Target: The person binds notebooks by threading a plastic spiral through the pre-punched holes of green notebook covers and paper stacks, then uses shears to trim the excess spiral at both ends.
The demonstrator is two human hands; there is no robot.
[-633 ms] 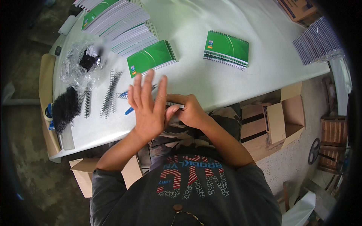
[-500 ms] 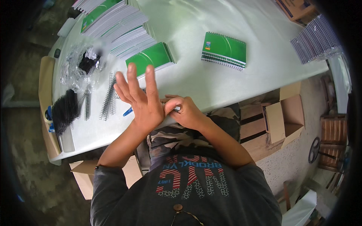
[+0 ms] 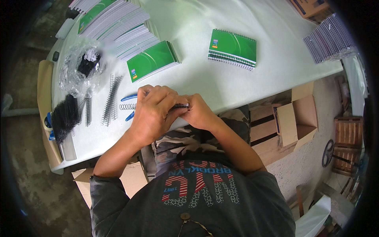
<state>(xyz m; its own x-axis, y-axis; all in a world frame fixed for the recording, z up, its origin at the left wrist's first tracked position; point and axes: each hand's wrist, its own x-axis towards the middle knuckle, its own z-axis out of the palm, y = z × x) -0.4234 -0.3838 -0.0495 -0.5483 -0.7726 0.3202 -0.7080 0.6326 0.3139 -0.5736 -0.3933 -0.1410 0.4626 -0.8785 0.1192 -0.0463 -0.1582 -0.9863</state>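
Note:
Both hands meet at the near edge of the table. My right hand (image 3: 199, 112) is closed on a thin piece with a dark and white edge (image 3: 181, 105), mostly covered by fingers; its kind cannot be made out. Bent over the left side of that piece, my left hand (image 3: 154, 108) has its fingers curled in. Just left of it, blue-handled pliers (image 3: 128, 97) lie partly hidden, with a wire spiral coil (image 3: 127, 106) between the handles. Beyond the hands is a stack of green-covered notebooks (image 3: 152, 61). Two or so spiral-bound green notebooks (image 3: 233, 45) lie farther right.
Loose spiral coils (image 3: 111, 98), a bunch of black coils (image 3: 66, 118) and a crumpled plastic bag (image 3: 81, 67) occupy the table's left. Bundled spiral-bound books (image 3: 329, 39) stand at the far right. An open cardboard box (image 3: 300, 118) sits beyond the right table edge.
My left hand has gone from raised with fingers spread to curled over the piece beside my right hand. The pliers and coil now show more. My right hand keeps its grip.

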